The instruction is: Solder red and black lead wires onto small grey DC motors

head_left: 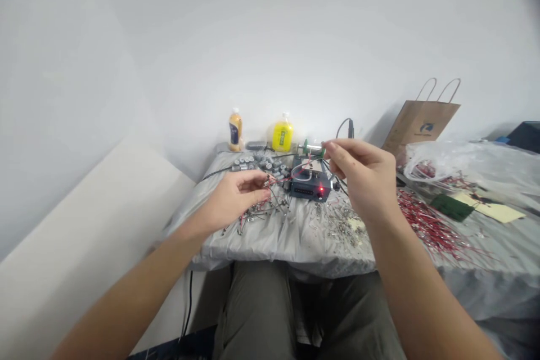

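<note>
My left hand (236,197) is over the left part of the table, its thumb and fingers curled together around thin wires (278,180). Red strands run from its fingertips toward a dark box (310,188) with a lit red light. My right hand (365,174) is raised right of that box in a pinch; what its fingertips hold is too small to make out. Just beyond them stands a green-ended spool (313,149) of silvery wire. Beneath my left hand lie loose red and black wires with small parts (248,218). Small grey metal cylinders (274,166) cluster behind it.
A yellow bottle (282,134) and an orange bottle (235,130) stand against the wall. To the right are a heap of red wires (426,225), a clear plastic bag (464,163), a brown paper bag (422,124) and a green sheet (452,207). Small bits (337,225) litter the front.
</note>
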A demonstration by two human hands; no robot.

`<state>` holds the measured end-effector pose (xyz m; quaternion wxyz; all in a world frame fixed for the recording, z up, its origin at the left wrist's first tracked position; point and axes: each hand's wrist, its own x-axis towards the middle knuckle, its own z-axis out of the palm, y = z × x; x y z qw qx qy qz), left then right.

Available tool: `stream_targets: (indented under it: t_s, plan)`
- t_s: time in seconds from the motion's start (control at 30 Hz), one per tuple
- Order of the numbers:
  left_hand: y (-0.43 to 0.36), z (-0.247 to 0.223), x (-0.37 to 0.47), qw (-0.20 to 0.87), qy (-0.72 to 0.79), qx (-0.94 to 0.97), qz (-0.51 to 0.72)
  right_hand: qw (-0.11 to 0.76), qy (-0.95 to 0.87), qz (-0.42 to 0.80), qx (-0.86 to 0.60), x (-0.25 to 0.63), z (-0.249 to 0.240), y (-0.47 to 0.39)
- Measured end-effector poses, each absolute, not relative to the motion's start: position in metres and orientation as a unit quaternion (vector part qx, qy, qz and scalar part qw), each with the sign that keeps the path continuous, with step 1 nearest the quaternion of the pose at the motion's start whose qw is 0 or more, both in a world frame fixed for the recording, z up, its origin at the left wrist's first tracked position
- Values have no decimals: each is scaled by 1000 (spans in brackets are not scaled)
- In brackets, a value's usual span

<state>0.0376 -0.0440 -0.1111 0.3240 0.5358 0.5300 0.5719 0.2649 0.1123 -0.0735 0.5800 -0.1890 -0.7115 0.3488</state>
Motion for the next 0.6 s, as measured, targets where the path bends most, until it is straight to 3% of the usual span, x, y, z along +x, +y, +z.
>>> stream_targets:
  t_s: [0.4, 0.6]
  plan:
    - [-58, -101, 51, 305, 488, 547, 608, 384, -835, 338, -204, 303, -81, 87]
    - [-59, -111, 47, 365, 456, 508, 633, 370, -818, 393, -200, 314, -87, 77]
